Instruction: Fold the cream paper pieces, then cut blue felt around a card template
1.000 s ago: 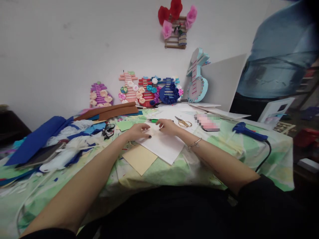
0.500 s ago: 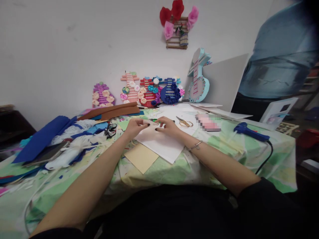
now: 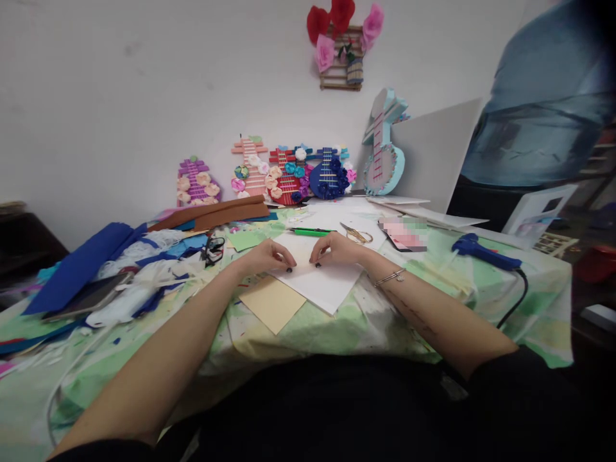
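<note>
Grn/wht tblcloth [image 3: 308, 333]; L hand [image 3: 265, 258], R hand [image 3: 339, 249] curled over wht paper [image 3: 325, 285], grip unclear.

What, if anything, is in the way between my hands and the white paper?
Nothing clearly visible: your left hand and right hand are at the white paper. The green pen lies beyond them. Exact contact is too small to tell.

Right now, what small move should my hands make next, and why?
Perhaps ease the right hand slightly toward the left hand: both curl inward over the white sheet, with a gap between them. Whether they hold anything is unclear.
</note>
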`<state>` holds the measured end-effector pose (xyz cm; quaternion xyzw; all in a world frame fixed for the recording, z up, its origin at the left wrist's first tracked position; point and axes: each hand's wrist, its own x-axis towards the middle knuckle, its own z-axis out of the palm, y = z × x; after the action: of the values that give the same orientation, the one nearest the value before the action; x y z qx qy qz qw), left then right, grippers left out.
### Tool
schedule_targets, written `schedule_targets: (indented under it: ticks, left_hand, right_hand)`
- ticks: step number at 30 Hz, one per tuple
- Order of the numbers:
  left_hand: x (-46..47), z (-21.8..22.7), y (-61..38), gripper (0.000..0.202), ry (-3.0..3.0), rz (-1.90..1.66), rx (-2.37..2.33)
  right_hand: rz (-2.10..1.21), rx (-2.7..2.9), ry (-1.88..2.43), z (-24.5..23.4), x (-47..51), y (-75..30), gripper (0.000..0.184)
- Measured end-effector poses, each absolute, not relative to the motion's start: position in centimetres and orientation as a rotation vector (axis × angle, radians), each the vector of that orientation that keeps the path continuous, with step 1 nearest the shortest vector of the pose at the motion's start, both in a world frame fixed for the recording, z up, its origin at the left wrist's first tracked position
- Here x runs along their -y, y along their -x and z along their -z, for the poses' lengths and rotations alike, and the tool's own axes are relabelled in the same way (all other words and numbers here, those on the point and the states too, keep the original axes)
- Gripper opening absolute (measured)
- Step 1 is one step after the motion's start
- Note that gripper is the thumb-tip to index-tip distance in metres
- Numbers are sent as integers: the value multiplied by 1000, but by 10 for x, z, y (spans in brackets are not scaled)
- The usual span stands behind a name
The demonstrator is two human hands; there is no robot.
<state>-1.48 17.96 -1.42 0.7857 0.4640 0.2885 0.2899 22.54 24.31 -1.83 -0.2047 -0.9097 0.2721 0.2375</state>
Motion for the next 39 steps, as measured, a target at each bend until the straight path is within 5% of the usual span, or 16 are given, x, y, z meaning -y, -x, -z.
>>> schedule_targets:
  ticks: [17,39]
  left_hand:
    - [-180,15,9,22,-2228,-686,-1146]
    - [-168,12,-7,16,-2238,-545,-1118]
  right_hand:
    - [-584,2644,463,18,-237,-219,19]
    - [-764,2759,240,11,-222,-222,17]
